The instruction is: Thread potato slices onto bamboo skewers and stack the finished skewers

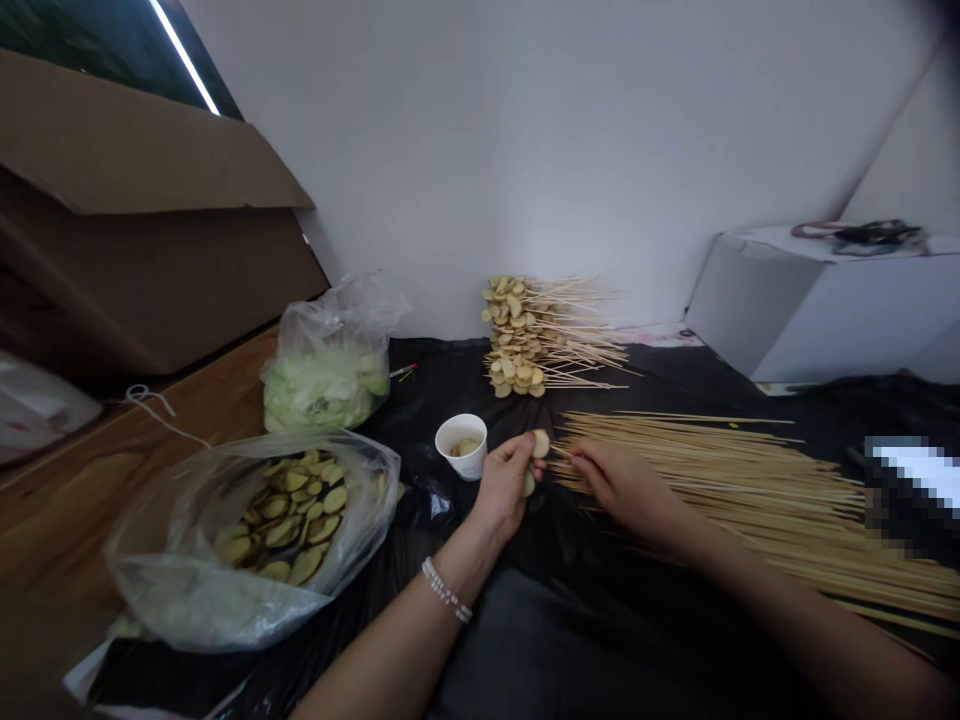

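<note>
My left hand [508,480] is closed on a few pale potato slices [540,443], pinched between thumb and fingers. Just right of it, my right hand [611,480] has thumb and fingers pressed together on a bamboo skewer, whose tip points toward the slices. Under and around that hand lies a wide spread of bare bamboo skewers [750,490]. Beside my left hand a white paper cup [474,465] has some slices inside. A clear plastic bag [187,600] at the left lies open, with many unpeeled-edge potato slices [300,510] in it.
Loaded skewers [517,340] are stacked against the wall. A tied bag of pale green vegetable [326,385] stands at the back left, with a pen-like item [403,370] beside it. A cardboard box [150,270] and a white box [780,300] flank the black plastic sheet [555,580].
</note>
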`<action>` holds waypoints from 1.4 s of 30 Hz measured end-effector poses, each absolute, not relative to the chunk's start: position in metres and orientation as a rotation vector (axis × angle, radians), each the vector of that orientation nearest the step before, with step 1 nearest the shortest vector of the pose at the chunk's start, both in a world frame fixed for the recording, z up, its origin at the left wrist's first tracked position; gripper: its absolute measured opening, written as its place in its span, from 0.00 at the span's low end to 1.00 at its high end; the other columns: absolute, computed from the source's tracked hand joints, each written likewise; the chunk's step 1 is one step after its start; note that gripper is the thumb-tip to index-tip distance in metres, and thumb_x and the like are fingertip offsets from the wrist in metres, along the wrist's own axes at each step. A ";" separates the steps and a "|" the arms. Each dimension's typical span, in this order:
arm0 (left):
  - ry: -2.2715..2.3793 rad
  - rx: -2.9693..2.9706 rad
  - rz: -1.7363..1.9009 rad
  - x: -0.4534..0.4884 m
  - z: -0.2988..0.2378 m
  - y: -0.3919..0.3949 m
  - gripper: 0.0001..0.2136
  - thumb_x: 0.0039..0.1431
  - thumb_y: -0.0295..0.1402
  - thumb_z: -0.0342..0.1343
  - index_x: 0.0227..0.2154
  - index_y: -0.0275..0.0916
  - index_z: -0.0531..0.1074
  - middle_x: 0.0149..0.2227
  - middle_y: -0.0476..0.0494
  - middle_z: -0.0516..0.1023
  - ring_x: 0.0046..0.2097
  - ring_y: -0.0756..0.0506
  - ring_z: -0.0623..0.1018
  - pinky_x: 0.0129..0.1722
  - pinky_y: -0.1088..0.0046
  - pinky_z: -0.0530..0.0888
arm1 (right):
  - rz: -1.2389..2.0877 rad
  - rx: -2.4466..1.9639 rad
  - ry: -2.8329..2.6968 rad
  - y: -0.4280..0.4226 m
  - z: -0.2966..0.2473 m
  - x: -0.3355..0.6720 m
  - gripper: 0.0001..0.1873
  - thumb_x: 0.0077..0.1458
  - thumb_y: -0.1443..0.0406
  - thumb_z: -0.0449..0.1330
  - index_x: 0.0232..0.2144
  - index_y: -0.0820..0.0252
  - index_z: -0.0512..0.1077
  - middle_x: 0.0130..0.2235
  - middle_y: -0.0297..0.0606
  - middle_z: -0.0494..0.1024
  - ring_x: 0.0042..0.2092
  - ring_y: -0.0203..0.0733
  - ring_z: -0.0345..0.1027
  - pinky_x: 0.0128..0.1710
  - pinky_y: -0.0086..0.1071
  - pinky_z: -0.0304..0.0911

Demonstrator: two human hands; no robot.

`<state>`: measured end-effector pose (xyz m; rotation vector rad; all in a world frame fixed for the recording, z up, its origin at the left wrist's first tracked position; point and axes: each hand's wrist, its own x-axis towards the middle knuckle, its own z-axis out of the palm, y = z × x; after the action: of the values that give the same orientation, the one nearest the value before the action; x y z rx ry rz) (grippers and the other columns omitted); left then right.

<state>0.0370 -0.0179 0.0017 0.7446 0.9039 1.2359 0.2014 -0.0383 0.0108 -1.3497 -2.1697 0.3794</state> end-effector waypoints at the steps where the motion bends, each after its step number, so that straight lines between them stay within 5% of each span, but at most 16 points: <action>1: 0.905 0.720 1.254 0.036 0.002 -0.017 0.20 0.38 0.43 0.68 0.31 0.32 0.78 0.26 0.48 0.72 0.23 0.57 0.67 0.23 0.82 0.62 | 0.364 -1.353 -2.176 -0.038 0.010 0.201 0.13 0.63 0.64 0.45 0.28 0.58 0.64 0.29 0.36 0.71 0.31 0.38 0.63 0.32 0.30 0.53; 13: 0.895 0.778 1.222 0.036 0.002 -0.019 0.18 0.39 0.43 0.68 0.28 0.32 0.77 0.25 0.48 0.71 0.23 0.57 0.67 0.22 0.81 0.61 | 0.049 -1.420 -2.254 -0.044 0.008 0.202 0.13 0.62 0.68 0.44 0.29 0.60 0.66 0.28 0.39 0.72 0.29 0.39 0.61 0.30 0.31 0.49; 42: 0.927 0.854 1.138 0.040 0.001 -0.024 0.20 0.38 0.45 0.68 0.27 0.31 0.77 0.20 0.48 0.70 0.21 0.55 0.66 0.22 0.79 0.60 | 0.312 -1.446 -2.223 -0.041 0.006 0.200 0.13 0.61 0.68 0.44 0.27 0.59 0.64 0.25 0.35 0.70 0.26 0.36 0.60 0.28 0.30 0.48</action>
<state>0.0397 -0.0241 0.0012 0.8544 0.9268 1.1377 0.2005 -0.0412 0.0063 -1.4463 -2.2226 0.3119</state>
